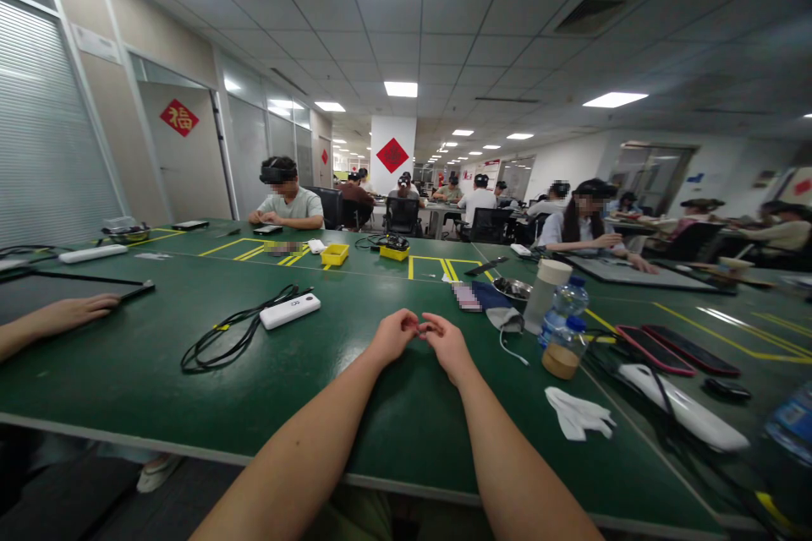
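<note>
Both my hands meet at the middle of the green table (254, 389), fingertips close together. My left hand (397, 336) has its fingers curled in a pinch. My right hand (446, 341) is also curled, its fingertips meeting those of the left. Something small and dark seems to sit between the fingertips, too small to name. To the left of my hands lies a white power bank (290, 311) beside a coiled black cable (219, 347).
At the right stand a frosted bottle (545, 296) and a plastic bottle (564, 347), near a crumpled white tissue (578, 414), phones and a white device (682, 407). Yellow trays (334, 254) lie farther back. Another person's hand (82, 310) rests on a dark board at left.
</note>
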`<state>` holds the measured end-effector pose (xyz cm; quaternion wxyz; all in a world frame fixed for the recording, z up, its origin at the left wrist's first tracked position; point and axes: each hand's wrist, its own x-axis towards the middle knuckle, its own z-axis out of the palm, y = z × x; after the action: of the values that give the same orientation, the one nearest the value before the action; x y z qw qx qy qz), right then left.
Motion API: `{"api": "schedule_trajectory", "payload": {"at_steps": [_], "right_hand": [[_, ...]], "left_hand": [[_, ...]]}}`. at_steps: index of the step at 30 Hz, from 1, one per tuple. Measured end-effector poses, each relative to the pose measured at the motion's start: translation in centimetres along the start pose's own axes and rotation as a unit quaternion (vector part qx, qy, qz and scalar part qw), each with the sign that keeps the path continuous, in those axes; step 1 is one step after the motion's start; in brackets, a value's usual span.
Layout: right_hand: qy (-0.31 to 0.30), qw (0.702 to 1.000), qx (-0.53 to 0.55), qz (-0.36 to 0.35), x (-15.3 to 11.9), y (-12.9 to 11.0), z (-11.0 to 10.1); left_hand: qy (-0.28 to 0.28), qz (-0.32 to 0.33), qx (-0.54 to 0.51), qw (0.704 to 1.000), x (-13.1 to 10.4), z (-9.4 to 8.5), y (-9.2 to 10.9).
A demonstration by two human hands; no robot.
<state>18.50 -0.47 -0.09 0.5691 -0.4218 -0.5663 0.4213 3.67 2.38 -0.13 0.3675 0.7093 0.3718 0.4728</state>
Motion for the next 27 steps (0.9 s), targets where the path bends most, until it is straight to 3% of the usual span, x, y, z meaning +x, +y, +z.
{"api": "schedule_trajectory", "payload": {"at_steps": [5, 11, 16, 21, 27], "right_hand": [[0.017, 0.998, 0.052, 0.02, -0.37, -0.58, 0.21], [0.05, 0.993, 0.076, 0.074, -0.32, -0.56, -0.14], [0.041, 0.997, 0.014, 0.058, -0.42, -0.26, -0.21], [0.046, 0.998, 0.029, 0.026, -0.53, -0.43, 0.0], [0.035, 0.998, 0.018, 0.051, -0.52, -0.53, 0.17]], "left_hand": [[-0.031, -0.082, -0.141, 0.986, -0.01, -0.3, 0.35], [-0.027, -0.138, -0.158, 0.977, -0.46, -0.71, 0.8], [-0.046, -0.133, -0.153, 0.978, -0.68, -0.36, 0.94], [-0.02, -0.125, -0.169, 0.977, -0.61, -0.27, 0.67], [0.012, -0.123, -0.171, 0.978, -0.4, -0.4, 0.38]]}}
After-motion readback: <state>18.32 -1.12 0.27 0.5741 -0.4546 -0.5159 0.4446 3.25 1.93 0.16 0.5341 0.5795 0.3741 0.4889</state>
